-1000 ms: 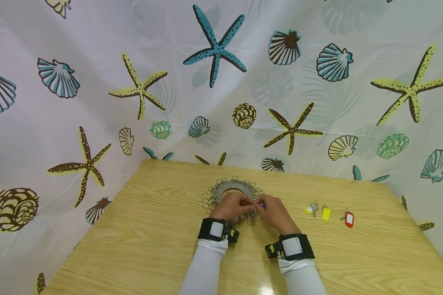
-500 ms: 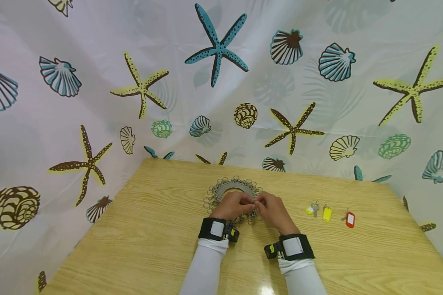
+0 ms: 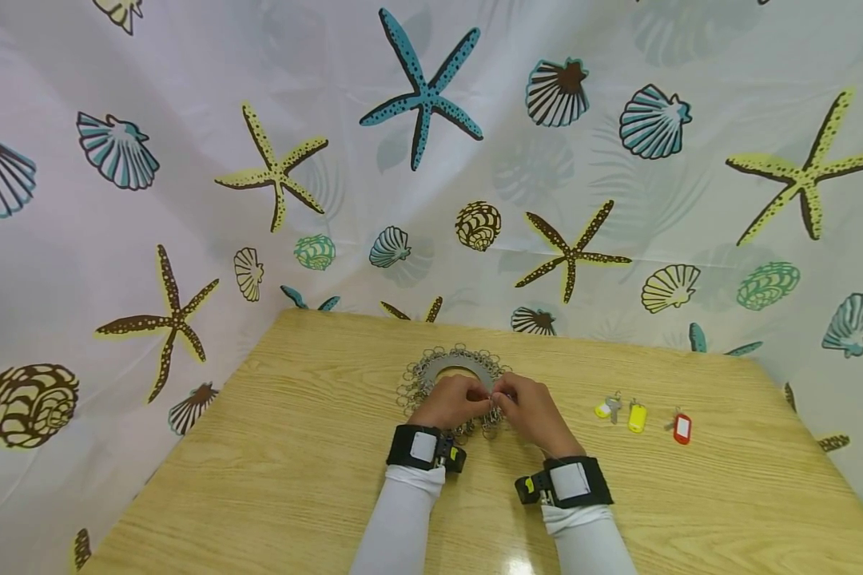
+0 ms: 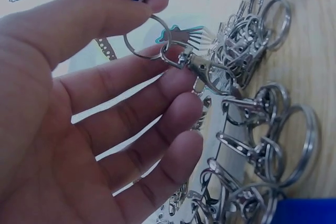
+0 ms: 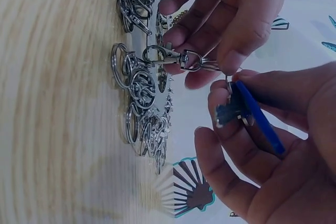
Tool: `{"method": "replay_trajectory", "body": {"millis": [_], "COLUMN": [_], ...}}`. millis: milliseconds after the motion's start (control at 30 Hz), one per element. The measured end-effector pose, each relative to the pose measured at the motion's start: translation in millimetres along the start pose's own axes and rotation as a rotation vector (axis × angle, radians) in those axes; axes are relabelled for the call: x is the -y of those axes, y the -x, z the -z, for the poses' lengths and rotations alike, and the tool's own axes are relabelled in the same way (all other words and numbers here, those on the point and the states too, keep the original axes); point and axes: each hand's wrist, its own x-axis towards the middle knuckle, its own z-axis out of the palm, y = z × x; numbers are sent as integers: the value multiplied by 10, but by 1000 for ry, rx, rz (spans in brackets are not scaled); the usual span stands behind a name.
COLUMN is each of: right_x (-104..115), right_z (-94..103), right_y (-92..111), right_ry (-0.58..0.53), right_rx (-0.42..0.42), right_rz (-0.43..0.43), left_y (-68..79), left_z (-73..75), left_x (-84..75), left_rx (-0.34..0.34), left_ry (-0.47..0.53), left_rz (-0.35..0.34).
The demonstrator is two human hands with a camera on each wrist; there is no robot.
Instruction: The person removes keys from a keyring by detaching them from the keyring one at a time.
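The right hand [image 3: 535, 411] has edged slightly toward the left hand [image 3: 449, 402] since half a second ago, so that their fingertips now meet beside the metal hoop [image 3: 476, 367]; the left has barely shifted, and the tags at the right lie as they did. The left grip is closed at thumb and forefinger on a split ring [image 4: 169, 31], the other fingers loosely spread. That ring is linked to a swivel clasp [image 4: 198, 67] on the hoop, and it is held away from the crowded neighbouring rings, probably to keep it steady and within reach. The right grip is likewise closed, pinching a blue tag [image 5: 261, 119] with a key [image 5: 228, 113] beside it; holding it near its end seems meant to bring its small link up to the split ring. Whether the two are joined is hidden by the fingertips. On the counter [image 3: 295, 447], two yellow tags [image 3: 637, 418] and a red tag [image 3: 682, 429] lie well apart from the hands, perhaps set there to stay out of the way.
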Motion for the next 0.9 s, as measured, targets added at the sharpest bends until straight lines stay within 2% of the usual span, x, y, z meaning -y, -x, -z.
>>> {"method": "replay_trajectory", "body": {"millis": [233,700,900], "right_x": [6,-48,-54], "right_z": [-6,-36,-30], "right_y": [-8,-17,-25], "right_ry": [13,16,31], "right_rx": [-15,-13,1], "right_rz": [8,-17,-54], "left_y": [10,-12,-23], "left_z": [8,-11,-12], "left_x": [-15,11,25], "left_rx": [-28,6,17], "left_ry": [0,22,18], "left_rz": [25,10,-9]}}
